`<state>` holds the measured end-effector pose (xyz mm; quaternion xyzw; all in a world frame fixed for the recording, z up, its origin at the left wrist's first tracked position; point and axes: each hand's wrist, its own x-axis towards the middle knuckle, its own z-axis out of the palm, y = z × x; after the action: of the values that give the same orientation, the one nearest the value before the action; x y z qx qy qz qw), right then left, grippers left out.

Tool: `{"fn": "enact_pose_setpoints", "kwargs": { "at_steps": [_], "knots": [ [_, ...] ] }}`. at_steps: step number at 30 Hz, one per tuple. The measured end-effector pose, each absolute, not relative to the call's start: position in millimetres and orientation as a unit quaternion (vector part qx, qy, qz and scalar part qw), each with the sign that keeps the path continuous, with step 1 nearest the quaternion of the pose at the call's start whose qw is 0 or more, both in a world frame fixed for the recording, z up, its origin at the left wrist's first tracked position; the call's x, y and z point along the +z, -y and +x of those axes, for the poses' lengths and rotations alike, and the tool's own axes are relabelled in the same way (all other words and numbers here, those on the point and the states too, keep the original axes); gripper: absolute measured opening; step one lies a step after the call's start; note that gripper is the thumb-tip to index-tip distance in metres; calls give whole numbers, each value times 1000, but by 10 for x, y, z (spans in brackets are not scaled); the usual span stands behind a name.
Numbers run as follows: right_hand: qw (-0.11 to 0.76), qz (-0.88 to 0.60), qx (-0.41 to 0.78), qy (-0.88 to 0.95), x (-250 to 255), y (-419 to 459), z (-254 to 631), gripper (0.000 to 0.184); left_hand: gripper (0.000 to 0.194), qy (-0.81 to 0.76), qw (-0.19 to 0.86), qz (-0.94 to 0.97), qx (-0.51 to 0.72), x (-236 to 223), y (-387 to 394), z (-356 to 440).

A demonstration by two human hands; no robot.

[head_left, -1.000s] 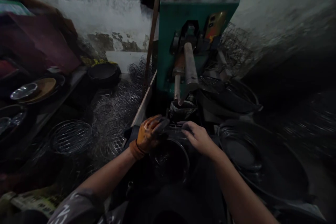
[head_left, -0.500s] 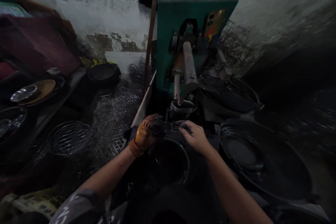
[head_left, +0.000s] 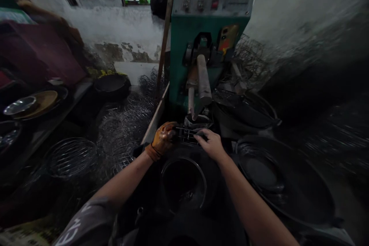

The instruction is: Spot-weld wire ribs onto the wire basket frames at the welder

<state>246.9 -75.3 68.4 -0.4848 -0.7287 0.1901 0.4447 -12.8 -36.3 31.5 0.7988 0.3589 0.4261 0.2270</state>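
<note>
My left hand, in a stained orange glove, grips the left side of a small wire grid. My bare right hand pinches the same grid's right side. The grid is held just below the two metal arms of a green machine whose red lamp is lit. Directly beneath my hands sits a dark round pot with a shiny rim.
Large dark pans are stacked at the right. Round wire racks and tangled wire pile up at the left. Bowls rest on a shelf at far left. A wooden pole leans beside the machine.
Both hands have carried the wire grid forward and up from over the pot toward the machine's arms. The camera has tilted up a little.
</note>
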Motion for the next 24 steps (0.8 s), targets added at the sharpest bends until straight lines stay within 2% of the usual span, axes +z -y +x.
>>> {"fn": "enact_pose_setpoints", "kwargs": {
  "at_steps": [4, 9, 16, 24],
  "knots": [
    [438, -499, 190, 723, 618, 685, 2604, 17, 36, -319, 185, 822, 433, 204, 221, -1],
    [428, -519, 177, 718, 552, 600, 2760, 21, 23, -271, 123, 838, 458, 139, 103, 155],
    [446, -504, 165, 721, 472, 385, 2867, 20, 32, -307, 92, 852, 414, 69, -95, 270],
    [461, -491, 182, 717, 432, 258, 2865, 16, 37, -305, 85, 844, 433, 23, -188, 300]
  ]
}}
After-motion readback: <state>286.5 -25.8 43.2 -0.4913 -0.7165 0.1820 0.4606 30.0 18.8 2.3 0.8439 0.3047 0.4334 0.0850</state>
